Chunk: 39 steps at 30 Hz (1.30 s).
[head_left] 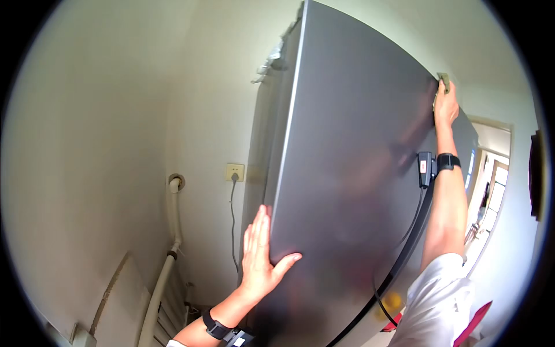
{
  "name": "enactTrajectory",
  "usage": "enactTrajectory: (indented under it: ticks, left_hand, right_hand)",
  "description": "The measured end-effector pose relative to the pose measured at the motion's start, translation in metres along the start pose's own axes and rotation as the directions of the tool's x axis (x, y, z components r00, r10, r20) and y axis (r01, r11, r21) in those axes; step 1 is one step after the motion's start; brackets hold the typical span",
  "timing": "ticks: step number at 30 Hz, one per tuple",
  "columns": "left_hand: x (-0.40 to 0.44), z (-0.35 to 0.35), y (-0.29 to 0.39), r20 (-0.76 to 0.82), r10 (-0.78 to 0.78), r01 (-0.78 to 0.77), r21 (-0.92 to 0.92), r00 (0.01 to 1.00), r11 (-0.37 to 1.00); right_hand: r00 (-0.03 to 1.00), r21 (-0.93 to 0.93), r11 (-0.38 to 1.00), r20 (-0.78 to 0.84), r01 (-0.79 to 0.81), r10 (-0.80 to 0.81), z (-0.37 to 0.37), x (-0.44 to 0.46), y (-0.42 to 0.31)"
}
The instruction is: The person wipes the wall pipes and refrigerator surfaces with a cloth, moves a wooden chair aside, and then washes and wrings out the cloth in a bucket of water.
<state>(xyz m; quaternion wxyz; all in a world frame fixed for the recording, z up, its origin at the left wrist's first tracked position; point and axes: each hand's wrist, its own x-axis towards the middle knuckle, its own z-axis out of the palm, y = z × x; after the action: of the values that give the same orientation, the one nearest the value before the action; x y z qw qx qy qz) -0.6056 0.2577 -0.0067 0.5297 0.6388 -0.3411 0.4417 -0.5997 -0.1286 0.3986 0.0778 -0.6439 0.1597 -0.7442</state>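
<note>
Fridge, head view, standing near the wall, with both hands on it; the step in hand appears to be cloth contact at the upper edge, and shifting that contact would call for a steady left palm. Right hand, arm raised, has its fingers bent around a greenish cloth; left hand, lower, lies against the side edge, fingers extended, thumb spread across the front, grasping nothing.

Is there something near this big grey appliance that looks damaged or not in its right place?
Crumpled, shiny material sticks out untidily at the upper left edge of the grey appliance; it may be loose or torn. The appliance looks tilted, but the wide, curved view could explain that.
</note>
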Motion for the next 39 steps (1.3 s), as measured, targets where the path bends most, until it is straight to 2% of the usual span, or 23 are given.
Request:
enactTrajectory:
  ticks: [2, 3, 5, 6, 8, 11, 13, 15, 19, 23, 24, 25, 27, 28, 29, 31, 32, 33, 35, 36, 37, 39]
  left_hand:
    - [-0.002, -0.01, -0.004, 0.026, 0.032, -0.034, 0.054, 0.999, 0.998]
    - [-0.003, -0.014, -0.006, 0.013, 0.029, -0.03, 0.05, 0.999, 0.998]
    - [-0.004, -0.02, -0.01, 0.005, 0.055, -0.056, 0.05, 0.998, 0.997]
    - [-0.004, -0.024, -0.011, 0.003, 0.042, -0.042, 0.037, 0.999, 0.998]
    - [-0.007, -0.026, -0.02, 0.006, 0.034, -0.034, -0.004, 0.999, 0.999]
    - [-0.008, -0.036, -0.027, 0.009, 0.025, -0.025, -0.055, 1.0, 0.998]
    - [-0.008, -0.044, -0.031, 0.001, 0.04, -0.04, 0.012, 0.999, 0.999]
    - [-0.008, -0.047, -0.033, 0.0, 0.036, -0.036, -0.005, 0.999, 0.999]
    - [-0.012, -0.049, -0.036, -0.003, 0.036, -0.036, -0.024, 0.999, 0.999]
    - [-0.019, -0.047, -0.038, -0.008, 0.036, -0.036, -0.005, 0.999, 0.999]
    - [-0.021, -0.047, -0.038, -0.011, 0.041, -0.041, -0.002, 0.999, 0.999]
    - [-0.022, -0.046, -0.038, -0.013, 0.046, -0.046, 0.001, 0.999, 0.999]
    - [-0.021, -0.049, -0.035, -0.03, 0.051, -0.05, 0.036, 0.998, 0.998]
    - [-0.021, -0.052, -0.033, -0.042, 0.056, -0.053, 0.063, 0.998, 0.997]
    - [-0.023, -0.054, -0.029, -0.046, 0.056, -0.053, 0.071, 0.997, 0.996]
    - [-0.027, -0.06, -0.019, 0.005, 0.025, -0.026, 0.06, 1.0, 0.998]
    - [-0.025, -0.067, -0.014, 0.022, 0.028, -0.029, 0.035, 0.999, 0.999]
    - [-0.021, -0.075, -0.008, 0.041, 0.007, -0.008, 0.027, 0.999, 1.0]
    - [-0.022, -0.084, 0.001, 0.111, -0.009, 0.009, 0.005, 0.994, 1.0]
    - [-0.02, -0.089, 0.007, 0.093, -0.021, 0.019, 0.031, 0.995, 0.999]
    - [-0.005, -0.102, 0.003, 0.116, -0.033, 0.048, -0.128, 0.993, 0.991]
    - [0.04, -0.133, -0.019, 0.158, -0.047, 0.112, -0.434, 0.986, 0.894]
  right_hand:
    - [0.992, -0.097, 0.993, -0.1, 0.062, -0.072, -0.005, -0.013, -0.023]
    - [0.994, -0.156, 0.984, -0.05, 0.086, -0.095, -0.009, -0.012, -0.032]
    - [0.988, -0.122, 0.982, 0.061, 0.147, -0.14, -0.014, -0.006, -0.055]
    - [0.986, -0.12, 0.98, 0.06, 0.159, -0.153, -0.013, -0.004, -0.067]
    - [0.938, -0.04, 0.955, 0.202, 0.295, -0.282, -0.021, -0.015, -0.105]
    - [0.919, 0.008, 0.947, 0.24, 0.32, -0.313, -0.018, -0.036, -0.156]
    - [0.915, 0.036, 0.944, 0.24, 0.327, -0.326, -0.017, -0.054, -0.184]
    - [0.927, 0.137, 0.958, 0.251, 0.251, -0.278, -0.018, -0.068, -0.212]
    - [0.887, 0.188, 0.918, 0.25, 0.349, -0.388, -0.019, -0.092, -0.274]
    - [0.876, 0.212, 0.914, 0.275, 0.347, -0.396, -0.028, -0.123, -0.324]
    - [0.857, 0.554, 0.799, 0.273, 0.232, -0.438, -0.028, -0.129, -0.333]
    - [0.841, 0.816, 0.573, 0.255, 0.077, -0.477, -0.029, -0.132, -0.344]
    - [0.771, 0.828, 0.557, 0.313, 0.065, -0.555, -0.022, -0.116, -0.383]
    - [0.704, 0.917, 0.398, 0.295, -0.019, -0.646, -0.022, -0.119, -0.408]
    - [0.703, 0.92, 0.39, 0.291, -0.02, -0.649, -0.036, -0.13, -0.422]
    - [0.637, 0.879, 0.195, 0.454, -0.435, -0.623, -0.068, -0.147, -0.439]
    - [0.576, 0.831, 0.225, 0.523, -0.509, -0.628, -0.077, -0.148, -0.445]
    - [0.562, 0.829, 0.211, 0.516, -0.518, -0.646, -0.082, -0.155, -0.455]
    - [0.538, 0.789, 0.288, 0.589, -0.542, -0.603, -0.094, -0.172, -0.45]
    - [0.504, 0.769, 0.298, 0.608, -0.565, -0.614, -0.103, -0.188, -0.443]
    - [0.521, 0.771, 0.312, 0.615, -0.556, -0.591, -0.12, -0.199, -0.435]
    - [0.479, 0.759, 0.28, 0.606, -0.588, -0.635, -0.114, -0.197, -0.429]
